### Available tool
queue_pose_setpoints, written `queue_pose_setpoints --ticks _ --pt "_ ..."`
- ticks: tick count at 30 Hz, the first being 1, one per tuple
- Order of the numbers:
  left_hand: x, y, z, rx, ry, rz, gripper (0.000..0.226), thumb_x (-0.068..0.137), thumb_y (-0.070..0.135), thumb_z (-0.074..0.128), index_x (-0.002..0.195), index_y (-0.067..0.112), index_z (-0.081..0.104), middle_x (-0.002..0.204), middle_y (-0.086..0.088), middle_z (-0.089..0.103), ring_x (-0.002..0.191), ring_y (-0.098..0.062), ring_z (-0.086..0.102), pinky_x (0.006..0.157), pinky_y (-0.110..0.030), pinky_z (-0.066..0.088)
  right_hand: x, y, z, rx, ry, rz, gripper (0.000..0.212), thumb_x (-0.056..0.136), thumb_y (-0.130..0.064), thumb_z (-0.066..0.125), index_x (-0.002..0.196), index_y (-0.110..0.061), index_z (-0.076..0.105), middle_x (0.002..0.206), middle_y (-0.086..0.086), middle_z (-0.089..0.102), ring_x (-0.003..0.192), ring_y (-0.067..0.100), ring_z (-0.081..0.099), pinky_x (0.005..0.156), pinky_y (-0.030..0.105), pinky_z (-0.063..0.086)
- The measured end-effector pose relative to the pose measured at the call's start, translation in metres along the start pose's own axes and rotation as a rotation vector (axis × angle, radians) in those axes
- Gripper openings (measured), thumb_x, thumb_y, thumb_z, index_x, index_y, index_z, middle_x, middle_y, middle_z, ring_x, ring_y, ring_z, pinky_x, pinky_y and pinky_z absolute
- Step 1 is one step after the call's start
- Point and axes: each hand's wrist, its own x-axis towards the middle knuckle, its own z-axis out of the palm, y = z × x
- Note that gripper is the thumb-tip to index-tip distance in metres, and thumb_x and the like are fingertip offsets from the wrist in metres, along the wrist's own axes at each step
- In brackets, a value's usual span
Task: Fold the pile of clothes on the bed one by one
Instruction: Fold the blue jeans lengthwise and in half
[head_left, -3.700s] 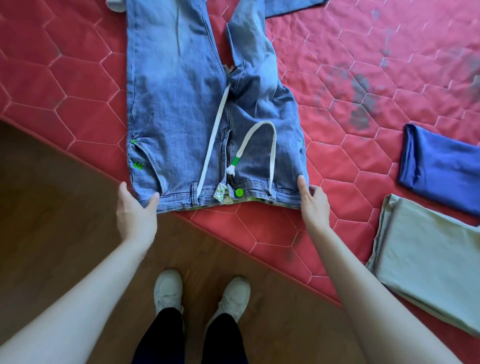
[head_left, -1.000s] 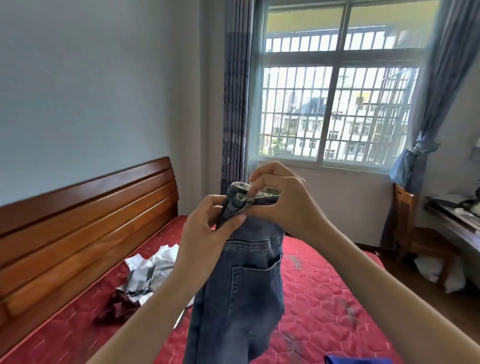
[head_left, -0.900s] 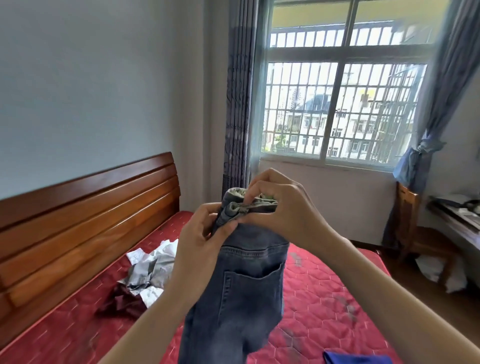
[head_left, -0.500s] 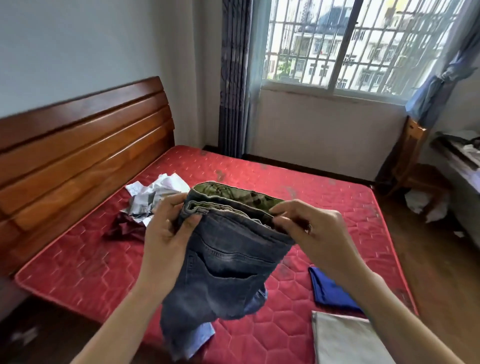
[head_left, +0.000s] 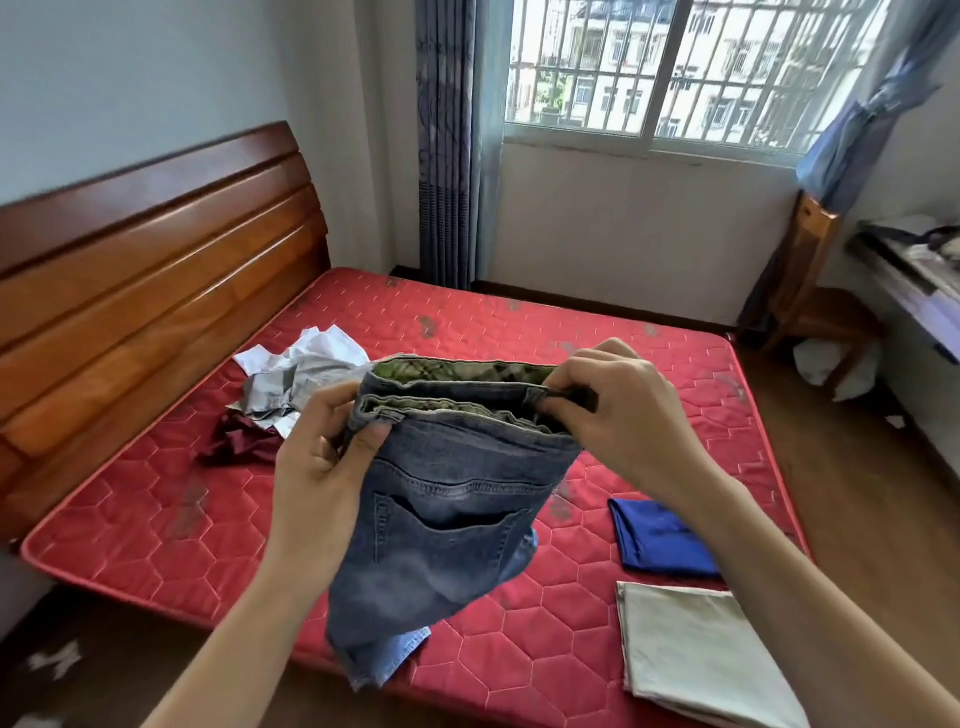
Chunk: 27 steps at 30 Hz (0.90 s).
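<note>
Left hand (head_left: 317, 462) and right hand (head_left: 618, 415) both pinch the jeans (head_left: 441, 499) waistband; the legs hang doubled, hems bunched and partly hidden over the bed (head_left: 156, 530) edge

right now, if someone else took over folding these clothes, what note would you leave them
Left hand and right hand each pinch an end of the jeans waistband, held doubled in the air above the bed, legs hanging.
Done: a folded blue garment and a folded pale green garment lie at the bed's near right.
Left: lay the jeans down and finish folding them, then the white-grey clothes and the maroon garment crumpled near the headboard.
</note>
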Motion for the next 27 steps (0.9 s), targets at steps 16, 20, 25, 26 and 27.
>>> queue_pose_setpoints --ticks 16,20,25,26,27 --pt "0.075 0.068 0.045 0.146 -0.111 0.152 0.026 0.088 0.020 0.067 0.113 0.022 0.061 0.101 0.000 0.071 0.093 -0.015 0.068 0.082 -0.029 0.054 0.102 -0.066 -0.031 0.198 -0.131 -0.253 0.028 0.073 -0.053 0.075 0.090 -0.044 0.054 0.073 -0.023 0.062 0.070 -0.004 0.055 0.069 0.024 0.045" --pt "0.089 0.063 0.029 0.136 -0.217 0.091 0.031 0.086 0.016 0.069 0.107 0.028 0.050 0.103 0.000 0.066 0.090 -0.017 0.067 0.079 -0.025 0.055 0.126 -0.061 -0.051 0.271 -0.066 -0.258 0.026 0.075 -0.036 0.079 0.083 -0.044 0.055 0.073 -0.035 0.060 0.070 -0.013 0.055 0.065 0.005 0.037" --pt "0.077 0.008 0.011 0.394 -0.237 0.064 0.014 0.089 0.027 0.066 0.100 0.019 0.065 0.094 0.002 0.067 0.085 -0.017 0.063 0.075 -0.037 0.054 0.152 -0.055 -0.086 0.322 0.028 -0.277 0.028 0.079 -0.021 0.077 0.085 -0.038 0.056 0.076 -0.024 0.062 0.071 -0.018 0.055 0.067 0.000 0.037" --pt "0.074 0.000 0.010 0.422 -0.238 0.050 0.011 0.090 0.028 0.065 0.095 0.018 0.068 0.091 0.001 0.066 0.085 -0.017 0.062 0.076 -0.042 0.053 0.156 -0.055 -0.093 0.321 0.045 -0.281 0.024 0.080 -0.020 0.077 0.088 -0.033 0.058 0.078 -0.023 0.061 0.071 -0.019 0.055 0.067 -0.001 0.037" --pt "0.070 -0.006 0.010 0.435 -0.242 0.031 0.010 0.091 0.028 0.064 0.093 0.020 0.070 0.090 0.001 0.065 0.084 -0.015 0.062 0.078 -0.044 0.051 0.158 -0.054 -0.100 0.316 0.065 -0.279 0.021 0.081 -0.019 0.076 0.091 -0.028 0.060 0.081 -0.022 0.061 0.071 -0.020 0.055 0.067 -0.001 0.037"
